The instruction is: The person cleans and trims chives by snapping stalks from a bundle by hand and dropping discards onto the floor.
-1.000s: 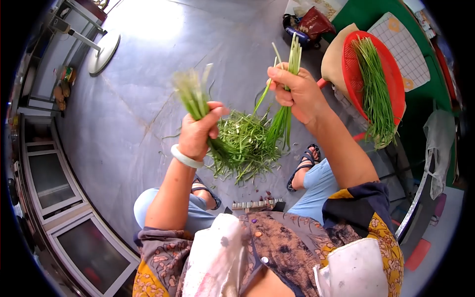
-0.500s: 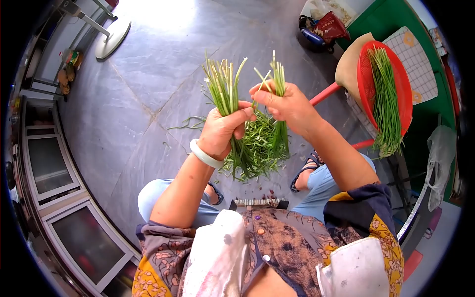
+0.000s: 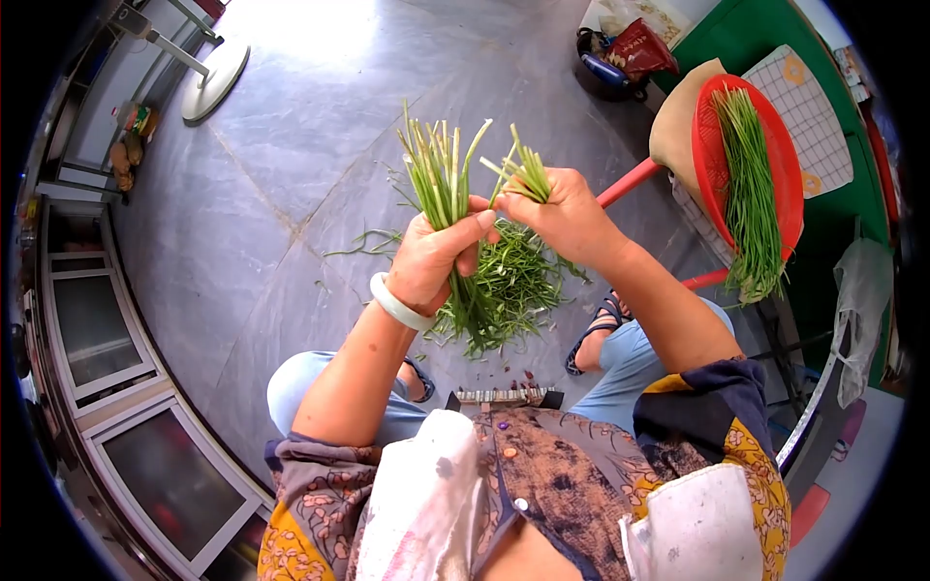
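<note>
My left hand (image 3: 436, 254), with a pale bangle (image 3: 399, 302) at the wrist, is closed round a thick bunch of chives (image 3: 436, 174). Its pale stem ends point up and its green leaves hang below the fist. Just to the right, my right hand (image 3: 570, 221) grips a smaller bunch of chives (image 3: 526, 178), its stem ends tilted up and left. The fingertips of both hands nearly meet at a single stalk between them. Beneath, on the floor, lies a loose heap of green scraps (image 3: 518, 286), partly hidden by my hands.
On the right, a red plastic basket (image 3: 710, 160) holds a long bundle of chives (image 3: 751, 184) beside a green surface (image 3: 722, 39). A dark pot (image 3: 605, 77) stands at the back right. Glass-fronted cabinets (image 3: 102, 324) line the left, and a round white stand base (image 3: 215, 82) sits farther back.
My right hand has turned, so its bunch went from upright to tilted, with the hanging leaves swung to the right. My left hand stays almost in place.
</note>
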`<state>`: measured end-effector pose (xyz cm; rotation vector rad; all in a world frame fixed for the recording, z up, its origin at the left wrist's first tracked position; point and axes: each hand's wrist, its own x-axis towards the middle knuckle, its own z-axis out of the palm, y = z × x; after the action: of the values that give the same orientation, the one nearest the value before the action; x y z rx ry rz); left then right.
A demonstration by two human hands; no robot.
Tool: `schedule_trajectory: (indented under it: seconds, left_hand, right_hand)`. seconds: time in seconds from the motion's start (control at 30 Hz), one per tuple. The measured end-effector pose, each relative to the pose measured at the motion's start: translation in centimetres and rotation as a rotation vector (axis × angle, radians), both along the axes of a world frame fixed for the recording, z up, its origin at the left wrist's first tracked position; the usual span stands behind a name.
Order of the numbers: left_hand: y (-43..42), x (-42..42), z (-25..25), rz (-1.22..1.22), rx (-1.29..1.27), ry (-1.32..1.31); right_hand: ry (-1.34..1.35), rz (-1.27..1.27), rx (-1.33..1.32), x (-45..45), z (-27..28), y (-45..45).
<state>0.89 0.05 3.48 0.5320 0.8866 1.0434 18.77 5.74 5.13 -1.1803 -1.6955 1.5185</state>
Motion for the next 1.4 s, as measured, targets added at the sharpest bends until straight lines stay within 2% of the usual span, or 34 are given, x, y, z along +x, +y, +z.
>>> schedule_trajectory:
  seconds: [0.13, 0.23, 0.33, 0.47, 0.6, 0.63, 0.73, 0.77, 0.87, 0.9, 1.0, 1.4]
  left_hand:
    - [-0.1, 0.1, 0.0, 0.026, -0.045, 0.068]
    - [-0.2, -0.1, -0.6, -0.015, -0.052, 0.084]
    - [-0.4, -0.2, -0.8, -0.026, -0.055, 0.078]
    - [-0.4, -0.4, -0.7, 0.019, -0.077, 0.021]
    - [-0.4, -0.9, -0.5, 0.052, -0.072, -0.028]
    - [-0.4, -0.9, -0.4, 0.054, -0.077, -0.034]
    - [-0.6, -0.9, -0.4, 0.058, -0.093, -0.047]
    - [-0.6, -0.9, -0.3, 0.057, -0.095, -0.049]
    - [-0.6, -0.5, 0.0, 0.031, -0.093, -0.036]
    - [-0.5, -0.4, 0.0, 0.017, -0.091, -0.028]
    - [-0.5, -0.2, -0.2, -0.074, -0.096, -0.031]
    - [-0.4, 0.6, 0.2, -0.066, -0.02, -0.017]
  right_hand:
    - [-0.034, -0.031, -0.014, 0.3, 0.3, 0.2]
    - [0.048, -0.078, 0.055, 0.6, -0.1, 1.0]
    - [0.037, -0.171, -0.061, 1.0, 1.1, 1.5]
    - [0.065, -0.275, 0.036, 1.9, 1.0, 2.8]
    - [-0.095, -0.149, 0.122, 3.4, 1.4, 3.4]
    - [-0.168, -0.021, 0.13, 3.6, 1.2, 3.3]
    - [-0.179, 0.198, 0.004, 3.5, 1.3, 2.0]
    - [-0.173, 0.2, 0.001, 3.2, 1.5, 1.7]
    - [-0.116, 0.097, -0.07, 2.2, 2.8, 1.6]
    - [0.018, 0.022, -0.124, 1.6, 2.7, 1.2]
    - [0.173, -0.09, -0.297, 0.5, 2.9, 0.6]
    - [0.32, -0.059, -0.487, 0.4, 1.7, 0.1]
